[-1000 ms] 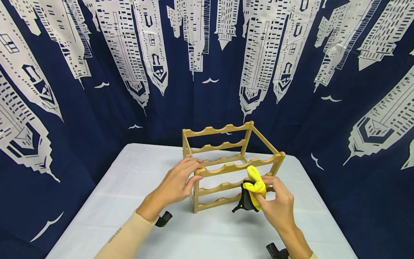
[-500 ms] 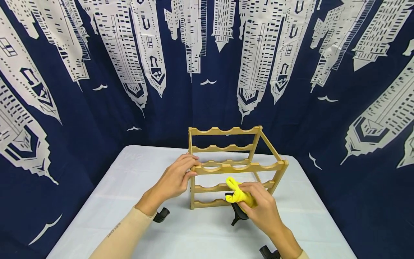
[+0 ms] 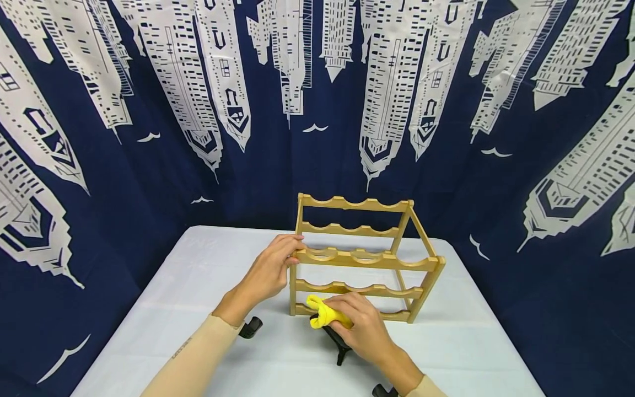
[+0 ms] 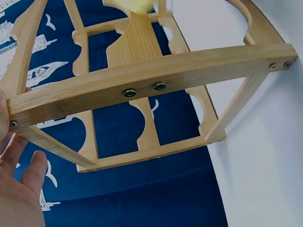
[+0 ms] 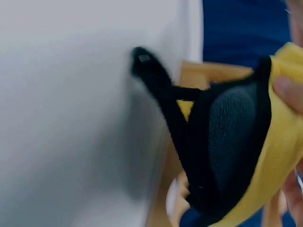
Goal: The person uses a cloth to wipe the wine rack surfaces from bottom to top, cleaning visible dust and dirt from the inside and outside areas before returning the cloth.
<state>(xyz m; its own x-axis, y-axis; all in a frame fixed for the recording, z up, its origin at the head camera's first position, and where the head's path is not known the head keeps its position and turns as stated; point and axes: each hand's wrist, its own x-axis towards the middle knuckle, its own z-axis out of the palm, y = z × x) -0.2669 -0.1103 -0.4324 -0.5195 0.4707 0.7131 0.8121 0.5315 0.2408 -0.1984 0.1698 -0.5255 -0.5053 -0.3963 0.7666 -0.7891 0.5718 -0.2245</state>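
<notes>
A pale wooden wine rack [image 3: 367, 259] with scalloped rails stands on the table. My left hand [image 3: 268, 270] grips the left end of its upper front rail; in the left wrist view, that hand's fingers [image 4: 33, 175] show beside the rack's corner. My right hand [image 3: 364, 325] pinches a bunched yellow cloth [image 3: 327, 315] in front of the lowest front rail, towards its left end. Up close, the cloth [image 5: 255, 184] has black edging, a dark grey fleecy patch [image 5: 232, 132] and a black strap [image 5: 154, 78] hanging free. Whether the cloth touches the wood cannot be told.
A white cloth covers the table [image 3: 213, 275]. Behind and on both sides hangs a dark blue curtain [image 3: 278, 165] printed with white buildings and birds. Black wrist-worn devices [image 3: 250, 327] show at both wrists.
My right hand has moved left and nearer with the yellow cloth, from the rack's right side. The rack has turned, its front right corner coming nearer. My left hand keeps its grip.
</notes>
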